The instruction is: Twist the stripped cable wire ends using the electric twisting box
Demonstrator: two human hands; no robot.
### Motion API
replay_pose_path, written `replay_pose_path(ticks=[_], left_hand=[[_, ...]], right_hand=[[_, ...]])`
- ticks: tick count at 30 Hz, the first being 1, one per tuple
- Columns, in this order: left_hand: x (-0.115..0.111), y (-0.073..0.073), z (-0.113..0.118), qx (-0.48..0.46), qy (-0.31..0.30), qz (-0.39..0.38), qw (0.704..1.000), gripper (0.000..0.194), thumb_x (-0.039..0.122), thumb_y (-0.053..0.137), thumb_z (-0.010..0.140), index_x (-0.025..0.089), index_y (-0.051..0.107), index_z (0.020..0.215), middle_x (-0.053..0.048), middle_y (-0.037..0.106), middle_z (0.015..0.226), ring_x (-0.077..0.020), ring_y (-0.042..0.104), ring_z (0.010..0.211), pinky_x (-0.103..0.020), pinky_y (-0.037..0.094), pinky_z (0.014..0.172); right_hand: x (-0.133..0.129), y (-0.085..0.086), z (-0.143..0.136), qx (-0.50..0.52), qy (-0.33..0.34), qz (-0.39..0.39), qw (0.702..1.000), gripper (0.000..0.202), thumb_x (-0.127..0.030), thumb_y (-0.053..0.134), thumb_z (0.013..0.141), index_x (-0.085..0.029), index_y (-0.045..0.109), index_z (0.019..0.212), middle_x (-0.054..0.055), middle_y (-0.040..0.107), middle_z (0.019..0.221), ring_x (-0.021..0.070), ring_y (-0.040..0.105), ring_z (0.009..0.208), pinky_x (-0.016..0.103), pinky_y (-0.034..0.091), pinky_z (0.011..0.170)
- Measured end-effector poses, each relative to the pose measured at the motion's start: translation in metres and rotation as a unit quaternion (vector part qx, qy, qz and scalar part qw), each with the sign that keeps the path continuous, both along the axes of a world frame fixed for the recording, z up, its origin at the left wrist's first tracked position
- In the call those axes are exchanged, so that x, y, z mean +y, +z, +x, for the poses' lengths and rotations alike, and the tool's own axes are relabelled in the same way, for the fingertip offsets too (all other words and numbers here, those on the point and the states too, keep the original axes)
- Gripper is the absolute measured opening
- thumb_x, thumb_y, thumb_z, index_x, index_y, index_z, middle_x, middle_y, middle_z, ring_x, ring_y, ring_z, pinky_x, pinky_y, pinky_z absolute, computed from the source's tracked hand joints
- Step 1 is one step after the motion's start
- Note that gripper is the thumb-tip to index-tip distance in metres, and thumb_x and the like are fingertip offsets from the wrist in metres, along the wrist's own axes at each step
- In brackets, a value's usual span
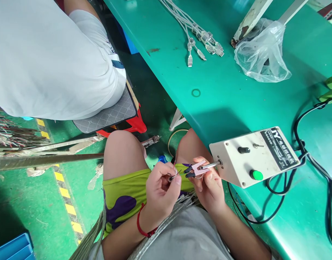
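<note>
My left hand [163,186] is closed in a pinch on the end of a thin cable, with short dark and light wires [177,173] poking out between thumb and forefinger. Just to its right is a pink clip [198,168] with black-tipped jaws, mounted on the metal shaft [213,164] of a white wire-twisting machine [244,159]. My right hand [211,184] is closed around the clip, thumb in front and fingers behind. The wire ends are close to the black tips; whether they touch I cannot tell. Grey cables [160,231] lie in a bundle across my lap.
On the green table [222,97] are white USB cables [198,34], a clear plastic bag [263,54] by a white metal leg, and black power cords [285,195]. A person [54,57] sits on a red stool [136,122] at left. A blue bin [14,249] stands on the floor.
</note>
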State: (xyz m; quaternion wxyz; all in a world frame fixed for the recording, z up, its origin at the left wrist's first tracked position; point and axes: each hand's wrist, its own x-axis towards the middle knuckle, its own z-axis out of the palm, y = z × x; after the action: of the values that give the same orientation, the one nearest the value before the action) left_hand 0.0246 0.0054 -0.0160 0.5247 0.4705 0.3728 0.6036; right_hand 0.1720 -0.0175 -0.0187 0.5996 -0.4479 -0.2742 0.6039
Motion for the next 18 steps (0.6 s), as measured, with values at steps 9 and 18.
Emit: replay_pose_path(ticks=[9, 18], left_hand=[[-0.001, 0.001, -0.004, 0.036, -0.001, 0.01, 0.999, 0.016, 0.028, 0.072, 0.114, 0.025, 0.065, 0.1, 0.003, 0.06, 0.081, -0.0124, 0.053, 0.066, -0.02, 0.049, 0.058], [0.001, 0.0, -0.003, 0.054, 0.019, 0.051, 0.997, 0.01, 0.022, 0.072, 0.112, 0.025, 0.069, 0.103, 0.002, 0.063, 0.08, -0.014, 0.059, 0.07, -0.022, 0.05, 0.062]], right_hand=[[-0.003, 0.001, -0.001, 0.009, 0.002, 0.009, 1.0, 0.049, -0.067, 0.076, 0.108, -0.024, 0.077, 0.131, -0.01, 0.042, 0.052, 0.0147, 0.026, 0.054, 0.032, 0.034, 0.065], [-0.034, 0.028, 0.02, -0.185, 0.099, 0.037, 0.977, 0.039, -0.057, 0.067, 0.115, -0.024, 0.088, 0.107, 0.003, 0.067, 0.063, 0.0216, 0.056, 0.054, 0.036, 0.043, 0.054]])
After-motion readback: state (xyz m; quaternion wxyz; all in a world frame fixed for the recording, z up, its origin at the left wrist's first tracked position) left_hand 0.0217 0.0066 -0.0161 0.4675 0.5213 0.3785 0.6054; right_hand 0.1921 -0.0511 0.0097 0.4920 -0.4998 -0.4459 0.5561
